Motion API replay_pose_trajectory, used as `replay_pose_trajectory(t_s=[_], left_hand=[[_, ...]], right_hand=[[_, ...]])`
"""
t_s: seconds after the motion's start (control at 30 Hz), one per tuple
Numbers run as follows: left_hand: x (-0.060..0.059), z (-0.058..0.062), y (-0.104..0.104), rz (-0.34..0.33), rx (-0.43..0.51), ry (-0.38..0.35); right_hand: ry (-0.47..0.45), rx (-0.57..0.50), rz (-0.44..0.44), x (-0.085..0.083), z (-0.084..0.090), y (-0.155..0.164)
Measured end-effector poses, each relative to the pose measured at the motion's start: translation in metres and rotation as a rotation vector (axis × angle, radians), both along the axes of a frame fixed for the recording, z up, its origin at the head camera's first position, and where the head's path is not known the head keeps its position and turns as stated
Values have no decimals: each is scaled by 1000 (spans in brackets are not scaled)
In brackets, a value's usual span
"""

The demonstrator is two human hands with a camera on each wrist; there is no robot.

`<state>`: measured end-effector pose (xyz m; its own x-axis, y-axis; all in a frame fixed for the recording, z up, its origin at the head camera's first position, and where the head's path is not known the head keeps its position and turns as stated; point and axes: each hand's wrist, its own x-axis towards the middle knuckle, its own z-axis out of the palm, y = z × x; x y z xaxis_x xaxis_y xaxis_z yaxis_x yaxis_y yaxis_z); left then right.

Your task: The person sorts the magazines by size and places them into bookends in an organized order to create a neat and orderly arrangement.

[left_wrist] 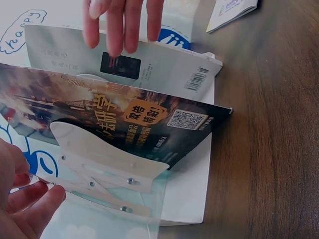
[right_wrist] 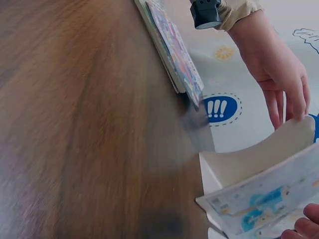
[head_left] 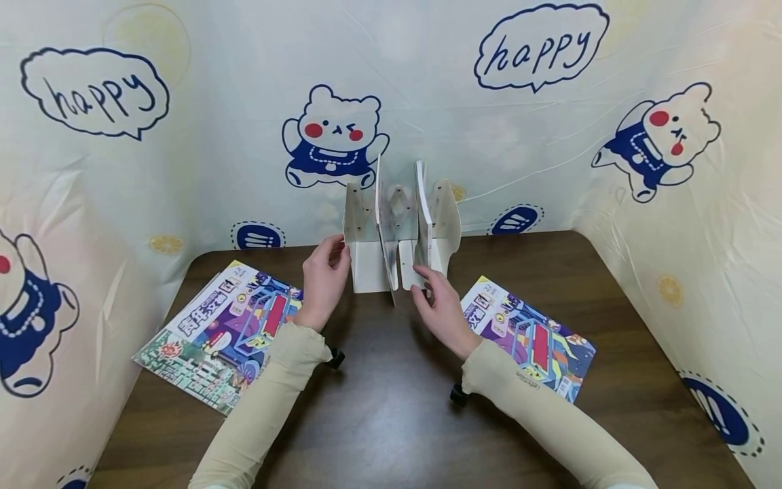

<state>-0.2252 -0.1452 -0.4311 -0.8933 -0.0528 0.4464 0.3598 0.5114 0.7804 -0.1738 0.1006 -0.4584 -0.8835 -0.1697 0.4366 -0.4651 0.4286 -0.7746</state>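
A white book rack (head_left: 369,268) with upright end panels stands at the back of the table. Two thin books are upright in it: one with a dark cover and a QR code (left_wrist: 187,120), the other with a pale back cover (left_wrist: 164,67) and a barcode. My left hand (head_left: 324,280) pinches the edge of the rack's left end panel (right_wrist: 264,149) between thumb and fingers. My right hand (head_left: 444,309) is at the front of the rack, near the right book (head_left: 423,210), its fingers extended and holding nothing.
Colourful magazines (head_left: 244,326) lie stacked on the table at the left, beside my left forearm. Another magazine (head_left: 537,339) lies at the right, partly behind my right wrist. A printed cloth (head_left: 427,61) hangs behind and around the brown table (head_left: 379,407).
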Motion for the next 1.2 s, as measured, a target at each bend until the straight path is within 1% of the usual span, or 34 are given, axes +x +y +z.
replay_pose_trajectory(t_s=[0.1, 0.27, 0.37, 0.5, 0.7, 0.8, 0.87, 1.1, 1.2], left_hand=[[0, -1, 0, 3, 1, 4], [0, -1, 0, 3, -3, -3], [0, 0, 0, 1, -2, -3], [0, 0, -1, -4, 4, -9], [1, 0, -1, -6, 13, -27], [0, 0, -1, -3, 9, -21], [0, 0, -1, 0, 5, -17], [0, -1, 0, 2, 2, -10], [-1, -1, 0, 2, 5, -5]], right_hand=[[-11, 2, -1, 3, -1, 8], [-64, 18, -2, 9, -2, 19], [-104, 38, -11, 14, -1, 26], [-129, 93, -28, 22, 0, 36], [-98, 170, -51, 33, -4, 52], [-96, 209, -60, 38, -7, 62], [-122, 232, -66, 43, -8, 68], [-255, 322, -92, 57, -14, 87], [-281, 344, -92, 61, -17, 93]])
